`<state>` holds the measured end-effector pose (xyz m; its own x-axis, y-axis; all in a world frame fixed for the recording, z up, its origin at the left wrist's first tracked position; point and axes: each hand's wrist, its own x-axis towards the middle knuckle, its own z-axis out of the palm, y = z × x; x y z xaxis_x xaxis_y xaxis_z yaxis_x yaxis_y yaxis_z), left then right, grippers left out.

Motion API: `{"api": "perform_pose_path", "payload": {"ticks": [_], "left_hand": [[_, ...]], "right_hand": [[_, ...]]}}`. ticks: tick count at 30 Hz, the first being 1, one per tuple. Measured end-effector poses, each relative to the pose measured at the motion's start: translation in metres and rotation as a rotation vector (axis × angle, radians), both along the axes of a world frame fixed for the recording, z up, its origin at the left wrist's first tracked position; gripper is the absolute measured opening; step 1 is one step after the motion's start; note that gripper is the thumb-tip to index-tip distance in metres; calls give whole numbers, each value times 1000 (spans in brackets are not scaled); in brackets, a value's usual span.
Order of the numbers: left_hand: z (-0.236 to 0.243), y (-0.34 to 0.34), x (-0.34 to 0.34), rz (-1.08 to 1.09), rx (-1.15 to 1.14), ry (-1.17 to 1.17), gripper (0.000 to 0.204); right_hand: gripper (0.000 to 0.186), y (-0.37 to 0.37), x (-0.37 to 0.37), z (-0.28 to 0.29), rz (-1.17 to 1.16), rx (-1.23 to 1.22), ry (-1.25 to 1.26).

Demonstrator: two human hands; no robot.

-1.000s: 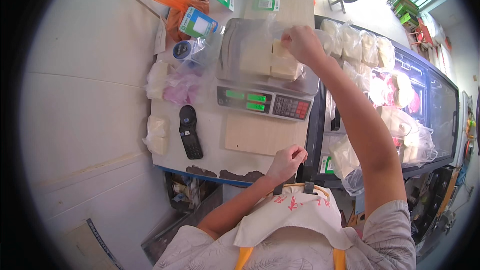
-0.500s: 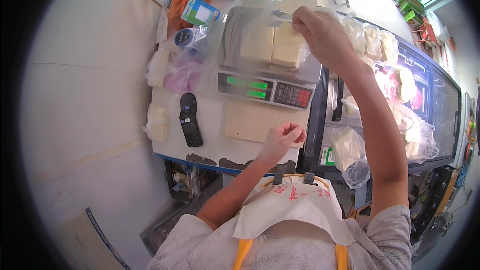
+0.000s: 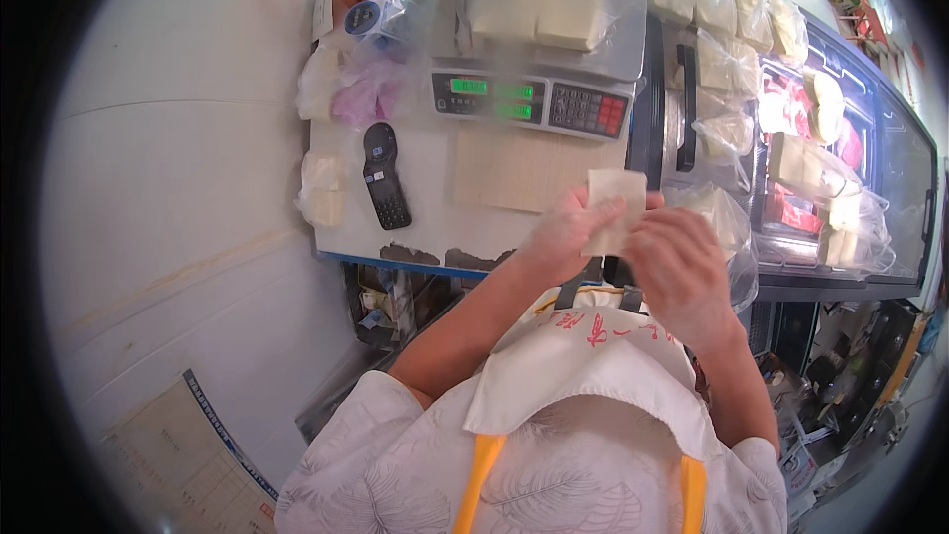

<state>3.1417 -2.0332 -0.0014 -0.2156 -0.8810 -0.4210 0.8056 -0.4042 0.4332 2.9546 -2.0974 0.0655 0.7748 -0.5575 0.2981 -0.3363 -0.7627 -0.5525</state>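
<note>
A pale square wrapper sheet (image 3: 617, 190), like a wonton wrapper, is held up in front of my apron. My left hand (image 3: 565, 235) pinches it from the left with the thumb across its face. At its right edge is my right hand (image 3: 682, 262), fingers curled and blurred by motion; whether they grip the sheet does not show. Beyond them stands a digital scale (image 3: 499, 104) with a lit green display and a keypad. On its pan lie two pale square stacks of wrappers (image 3: 570, 12) in a clear plastic bag.
A wooden board (image 3: 509, 163) lies before the scale. Left of it are a black handheld card terminal (image 3: 387, 178), bagged pale stacks (image 3: 321, 188) and a pink bag (image 3: 366, 99). On the right, a glass-topped dark case (image 3: 860, 198) carries several bagged stacks (image 3: 717, 64).
My right hand has come back from the stacks on the scale to my left hand. A pale square sheet now shows between them. The view has tipped down toward my apron.
</note>
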Motion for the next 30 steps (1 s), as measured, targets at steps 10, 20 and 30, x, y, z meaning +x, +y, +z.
{"api": "perform_pose_path", "payload": {"ticks": [10, 20, 30], "left_hand": [[14, 6, -87, -600, -62, -307, 31], [-2, -16, -144, -644, -197, -923, 27], [-37, -67, -180, -139, -667, -1551, 21]], "right_hand": [[25, 7, -109, -30, -426, 1484, -152], [18, 29, -212, -3, -759, 809, -150], [19, 16, -202, -87, -745, 624, 142]]}}
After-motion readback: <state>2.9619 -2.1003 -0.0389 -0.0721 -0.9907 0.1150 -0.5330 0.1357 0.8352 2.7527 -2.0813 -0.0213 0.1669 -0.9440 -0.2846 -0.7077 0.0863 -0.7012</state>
